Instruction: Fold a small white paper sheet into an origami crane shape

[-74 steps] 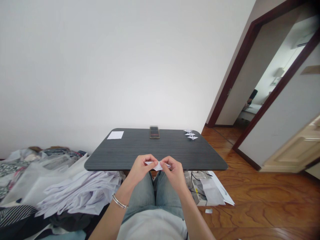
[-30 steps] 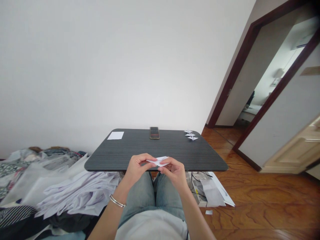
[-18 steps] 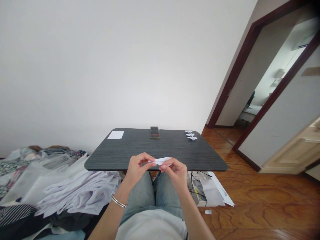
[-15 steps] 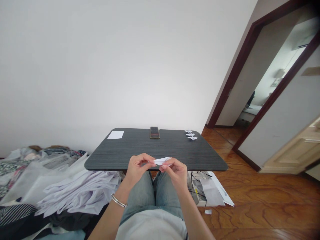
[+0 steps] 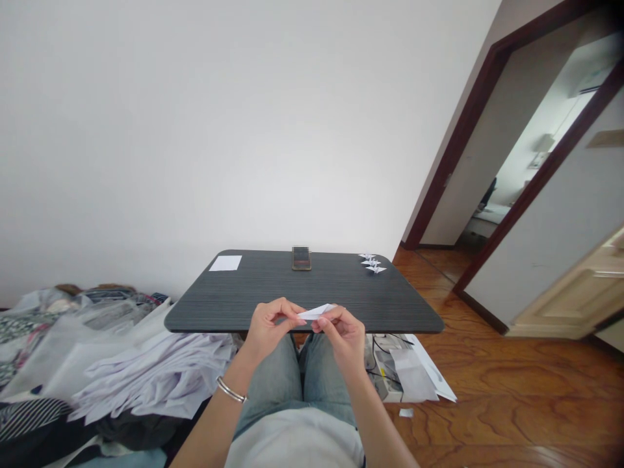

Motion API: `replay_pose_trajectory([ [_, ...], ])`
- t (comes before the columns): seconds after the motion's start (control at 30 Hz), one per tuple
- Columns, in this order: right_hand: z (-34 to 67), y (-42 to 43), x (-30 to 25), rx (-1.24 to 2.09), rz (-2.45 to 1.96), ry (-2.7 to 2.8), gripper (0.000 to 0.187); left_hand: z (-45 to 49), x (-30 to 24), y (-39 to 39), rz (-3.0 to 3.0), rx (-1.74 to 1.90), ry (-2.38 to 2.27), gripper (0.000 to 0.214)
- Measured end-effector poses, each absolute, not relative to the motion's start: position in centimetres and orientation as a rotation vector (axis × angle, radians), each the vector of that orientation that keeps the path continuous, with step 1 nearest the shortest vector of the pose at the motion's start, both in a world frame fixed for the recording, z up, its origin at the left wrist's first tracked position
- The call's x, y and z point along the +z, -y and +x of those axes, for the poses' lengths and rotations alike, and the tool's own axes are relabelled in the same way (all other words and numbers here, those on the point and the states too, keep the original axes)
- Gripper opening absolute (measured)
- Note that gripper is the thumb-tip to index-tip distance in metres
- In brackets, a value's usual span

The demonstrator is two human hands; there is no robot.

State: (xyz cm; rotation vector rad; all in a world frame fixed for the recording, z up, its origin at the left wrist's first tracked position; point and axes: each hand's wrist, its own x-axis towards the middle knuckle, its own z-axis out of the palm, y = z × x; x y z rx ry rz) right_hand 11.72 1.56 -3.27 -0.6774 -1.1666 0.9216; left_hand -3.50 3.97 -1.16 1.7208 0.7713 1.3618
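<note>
A small piece of folded white paper (image 5: 314, 313) is held between my two hands, just above the near edge of the dark table (image 5: 273, 286). My left hand (image 5: 273, 325) pinches its left end between thumb and fingers. At the other end, my right hand (image 5: 344, 330) grips it the same way, with the fingertips covering part of the folds. Three folded paper cranes (image 5: 374, 268) stand in a row at the table's far right corner. A flat white sheet of paper (image 5: 225, 262) lies at the far left corner.
A phone (image 5: 301, 258) rests at the table's back edge, near the white wall (image 5: 273, 130). Heaped clothes and plastic bags (image 5: 160, 370) fill the left side. On the right, below the table, are papers (image 5: 414, 374) and cables on a wooden floor (image 5: 511, 390).
The folded paper has shifted slightly in my fingers, and my right fingertips have moved a little along it. Both hands keep nearly the same place; the table things have not moved.
</note>
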Motion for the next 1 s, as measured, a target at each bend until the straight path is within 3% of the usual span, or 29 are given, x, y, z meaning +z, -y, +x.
replay_pose_trajectory([
  [0.5,11.7,-2.0,-2.8,0.938,-0.712,1.105,0.014,-2.4,-0.6,-4.2,1.346,1.248,-0.760,0.027],
  [1.0,11.3,-2.4,-2.9,0.958,-0.761,1.052,0.013,-1.7,-0.7,-4.0,1.240,1.276,-0.821,0.027],
])
